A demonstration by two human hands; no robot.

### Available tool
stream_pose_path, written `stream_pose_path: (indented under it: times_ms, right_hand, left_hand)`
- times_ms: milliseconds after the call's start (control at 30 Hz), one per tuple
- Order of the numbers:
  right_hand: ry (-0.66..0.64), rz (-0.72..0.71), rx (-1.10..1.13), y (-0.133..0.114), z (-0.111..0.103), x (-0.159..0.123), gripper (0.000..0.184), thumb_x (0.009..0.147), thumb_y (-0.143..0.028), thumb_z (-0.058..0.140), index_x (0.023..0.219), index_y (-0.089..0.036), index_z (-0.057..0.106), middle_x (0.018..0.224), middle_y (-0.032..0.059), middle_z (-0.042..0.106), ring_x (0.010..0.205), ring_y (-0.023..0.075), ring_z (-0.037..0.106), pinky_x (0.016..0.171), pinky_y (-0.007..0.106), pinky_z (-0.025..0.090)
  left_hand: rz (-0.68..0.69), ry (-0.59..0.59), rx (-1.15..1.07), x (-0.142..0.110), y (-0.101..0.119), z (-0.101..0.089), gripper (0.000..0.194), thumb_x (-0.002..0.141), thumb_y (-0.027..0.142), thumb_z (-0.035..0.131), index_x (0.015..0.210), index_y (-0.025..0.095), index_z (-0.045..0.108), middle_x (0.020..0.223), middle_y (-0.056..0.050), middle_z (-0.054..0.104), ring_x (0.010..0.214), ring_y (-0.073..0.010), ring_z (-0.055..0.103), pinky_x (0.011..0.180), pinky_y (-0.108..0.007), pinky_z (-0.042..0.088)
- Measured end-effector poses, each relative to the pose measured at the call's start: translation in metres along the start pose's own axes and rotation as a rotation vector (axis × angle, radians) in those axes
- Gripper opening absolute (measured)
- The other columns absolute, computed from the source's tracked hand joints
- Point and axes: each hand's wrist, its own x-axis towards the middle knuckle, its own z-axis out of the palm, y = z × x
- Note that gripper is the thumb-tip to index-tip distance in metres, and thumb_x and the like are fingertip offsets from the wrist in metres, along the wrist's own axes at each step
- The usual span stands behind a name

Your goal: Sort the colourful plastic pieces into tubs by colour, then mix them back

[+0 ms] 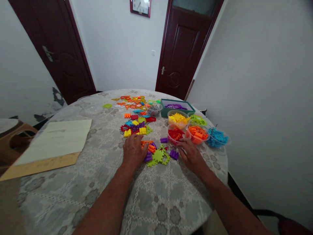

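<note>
White walls (117,49) and two dark red panelled doors, a left one (46,42) and a far one (181,45), stand around a table (102,182). Its gray cloth is printed with flowers and chain-like lines. On the table's left side, a pale sheet (56,140) with faint marks lies over a flat tan board (49,164).

A green rectangular box (164,113) toward the far right holds purple pieces (175,106). Clear round bowls cluster in front of it: one with blue pieces (217,137), one with orange pieces (198,133), one with yellow pieces (178,118), one with light green pieces (198,120) and one with red pieces (175,133). Left of the box, another clear bowl (154,114) has gray pieces.

The left hand (133,150) lies over the near edge of a colorful row of pieces, thumb beside orange ribbed ones (152,148); whether its bent fingers grasp any cannot be told. The right hand (192,155) has its curved fingers at the near rim of the red pieces' bowl; their grip is unclear.

Between the hands lie smooth, plastic-looking lime green pieces (158,156) with toothed edges, some with open centers. Purple ribbed pieces (174,154) sit just beside the right hand, and yellow ribbed ones (127,133) near the left fingertips.
</note>
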Motion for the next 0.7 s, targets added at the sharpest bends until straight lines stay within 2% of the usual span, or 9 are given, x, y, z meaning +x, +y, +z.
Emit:
stream_pose_path:
  times_ms: [67,133,200,267,433,700]
  right_hand:
    - [0.039,0.017,-0.022,-0.005,-0.001,-0.003,0.023,0.101,-0.017,0.051,0.115,-0.021,0.069,0.133,0.0149,0.062,0.125,0.0283,0.062,0.108,0.048,0.054]
    - [0.058,0.032,-0.029,-0.012,-0.002,-0.008,0.022,0.102,-0.017,0.050,0.113,-0.021,0.068,0.128,0.0140,0.064,0.120,0.0267,0.064,0.106,0.045,0.055]
    - [0.004,0.036,-0.035,-0.019,0.000,-0.015,0.020,0.103,-0.017,0.049,0.110,-0.021,0.067,0.113,0.0113,0.067,0.106,0.0243,0.067,0.097,0.041,0.058]
    - [-0.081,0.052,-0.063,-0.024,0.005,-0.022,0.020,0.103,-0.018,0.049,0.110,-0.020,0.067,0.109,0.0105,0.068,0.099,0.0237,0.068,0.092,0.040,0.060]
    - [-0.122,0.136,-0.158,-0.023,0.024,-0.032,0.036,0.098,-0.019,0.052,0.132,-0.016,0.063,0.134,0.0188,0.064,0.120,0.0304,0.065,0.103,0.048,0.058]
    - [-0.187,0.164,-0.138,-0.025,0.028,-0.029,0.034,0.097,-0.018,0.054,0.129,-0.019,0.065,0.124,0.0154,0.068,0.113,0.0296,0.065,0.104,0.048,0.056]
  left_hand:
    - [0.007,0.012,0.004,0.001,0.001,-0.002,0.029,0.091,0.032,0.066,0.118,0.021,0.069,0.127,-0.016,0.065,0.124,-0.0351,0.058,0.110,-0.052,0.045]
    - [0.038,0.023,-0.009,0.002,0.003,-0.005,0.027,0.092,0.029,0.064,0.117,0.021,0.069,0.129,-0.016,0.065,0.127,-0.0352,0.057,0.113,-0.052,0.044]
    - [0.097,0.017,-0.044,0.003,0.006,-0.008,0.026,0.093,0.028,0.062,0.117,0.022,0.069,0.130,-0.015,0.065,0.130,-0.0341,0.057,0.115,-0.052,0.042]
    - [0.169,-0.010,-0.086,0.003,0.010,-0.010,0.025,0.095,0.027,0.060,0.118,0.021,0.068,0.128,-0.015,0.067,0.128,-0.0323,0.058,0.116,-0.050,0.043]
    - [0.256,-0.076,-0.133,0.001,0.016,-0.013,0.026,0.097,0.033,0.062,0.120,0.021,0.067,0.121,-0.014,0.069,0.121,-0.0311,0.061,0.113,-0.050,0.047]
    - [0.257,-0.151,-0.126,-0.001,0.016,-0.010,0.029,0.095,0.036,0.065,0.122,0.024,0.068,0.124,-0.014,0.068,0.123,-0.0317,0.061,0.112,-0.052,0.048]
